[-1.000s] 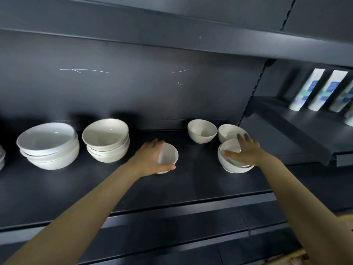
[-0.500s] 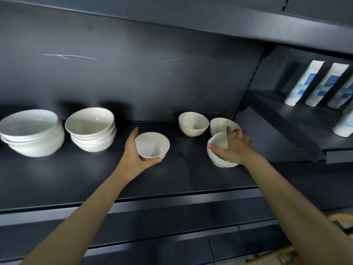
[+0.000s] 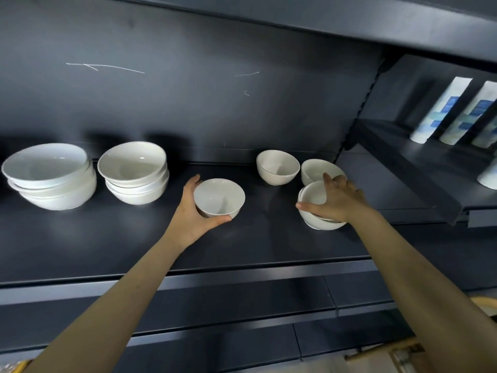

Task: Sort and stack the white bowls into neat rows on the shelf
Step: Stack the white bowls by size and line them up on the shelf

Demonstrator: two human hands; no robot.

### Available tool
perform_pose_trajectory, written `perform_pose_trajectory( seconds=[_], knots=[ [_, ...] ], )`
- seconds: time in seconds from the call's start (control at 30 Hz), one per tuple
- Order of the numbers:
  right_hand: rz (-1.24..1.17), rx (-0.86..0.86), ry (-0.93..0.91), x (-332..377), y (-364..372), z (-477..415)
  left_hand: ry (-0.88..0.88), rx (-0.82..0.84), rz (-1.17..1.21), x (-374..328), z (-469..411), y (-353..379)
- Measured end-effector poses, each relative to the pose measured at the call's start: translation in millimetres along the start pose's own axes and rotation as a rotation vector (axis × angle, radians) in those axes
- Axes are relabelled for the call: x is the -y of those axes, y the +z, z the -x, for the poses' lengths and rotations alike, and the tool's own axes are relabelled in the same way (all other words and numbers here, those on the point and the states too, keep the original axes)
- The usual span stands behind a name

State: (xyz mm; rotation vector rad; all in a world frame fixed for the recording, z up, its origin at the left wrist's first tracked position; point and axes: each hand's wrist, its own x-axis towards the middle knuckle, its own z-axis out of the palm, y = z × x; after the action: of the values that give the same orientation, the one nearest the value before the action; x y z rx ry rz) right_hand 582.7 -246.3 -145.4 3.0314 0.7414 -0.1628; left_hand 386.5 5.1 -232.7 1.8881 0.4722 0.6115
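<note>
A small white bowl (image 3: 219, 197), glossy, round and upright, sits near the middle of the dark shelf (image 3: 269, 243). The left hand (image 3: 192, 214) cups its left side, thumb curled along the near wall and fingers reaching behind it; whether the bowl rests on the shelf or is just lifted is hard to tell. To the right, a short stack of small bowls (image 3: 318, 211) stands on the shelf, and the right hand (image 3: 334, 201) lies over it, thumb pressed to the near rim and fingers spread across the top, gripping the uppermost bowl. Two single small bowls (image 3: 277, 167) (image 3: 318, 169) stand behind. At the left, two stacks of larger bowls (image 3: 51, 176) (image 3: 133, 172) stand side by side.
</note>
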Motion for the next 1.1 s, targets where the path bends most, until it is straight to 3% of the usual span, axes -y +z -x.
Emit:
perform_pose_trajectory(
  seconds=[0.53, 0.87, 1.1],
  knots=[
    [-0.062, 0.085, 0.013, -0.5, -4.4, -3.0, -0.034, 0.026, -0.028, -1.2, 0.7, -0.1],
    [-0.037, 0.058, 0.032, 6.1, -2.2, 3.0, -0.047, 0.030, -0.046, -2.0, 0.8, 0.5],
    [-0.156, -0.021, 0.102, 16.0, 1.0, 6.4, -0.041, 0.027, -0.060, -6.5, 2.2, 1.8]
  ],
)
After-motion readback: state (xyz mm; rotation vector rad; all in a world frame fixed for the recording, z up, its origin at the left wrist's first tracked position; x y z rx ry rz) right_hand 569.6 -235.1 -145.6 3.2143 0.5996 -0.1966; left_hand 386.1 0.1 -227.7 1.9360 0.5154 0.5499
